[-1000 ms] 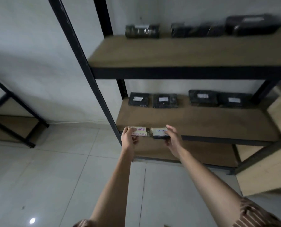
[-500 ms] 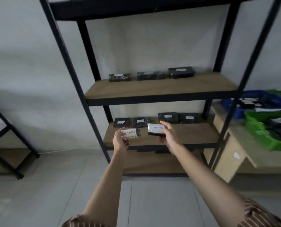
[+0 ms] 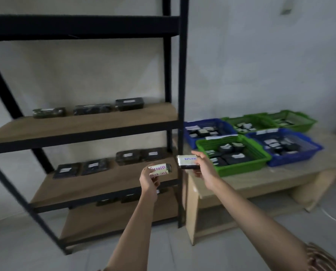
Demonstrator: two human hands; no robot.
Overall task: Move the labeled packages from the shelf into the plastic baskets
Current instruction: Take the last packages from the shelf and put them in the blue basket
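Head view, stock as we are finding it. Left hand (image 3: 148, 181): we are holding a package with a pink-lettered label (image 3: 160, 170), fingers curled round its near end, in front of the shelf unit (image 3: 180, 114) at the level of the second board from the bottom. Right hand (image 3: 204, 169): we are gripping a package with a blue-lettered label (image 3: 187, 161), thumb on top and fingers beneath, just left of the near green basket (image 3: 241, 169) and short of its rim. The two held packages are sitting close together but apart, with the shelf's front post showing between them.

Upper board: three dark packages (image 3: 91, 109) are lying in a row at the back. Board below: four dark packages with white labels (image 3: 93, 165) are lying along the back, two to the left and two to the right. Lower board: more dark packages (image 3: 117, 199) are partly showing under the edge; we cannot tell how many.

Low wooden table (image 3: 261, 182) beside the shelf: five plastic baskets are standing on it, touching one another. Far blue basket (image 3: 188, 132), two far green baskets (image 3: 269, 116), near green one, near blue basket (image 3: 300, 159). All are holding dark labeled packages; the lettering is too blurred to read.
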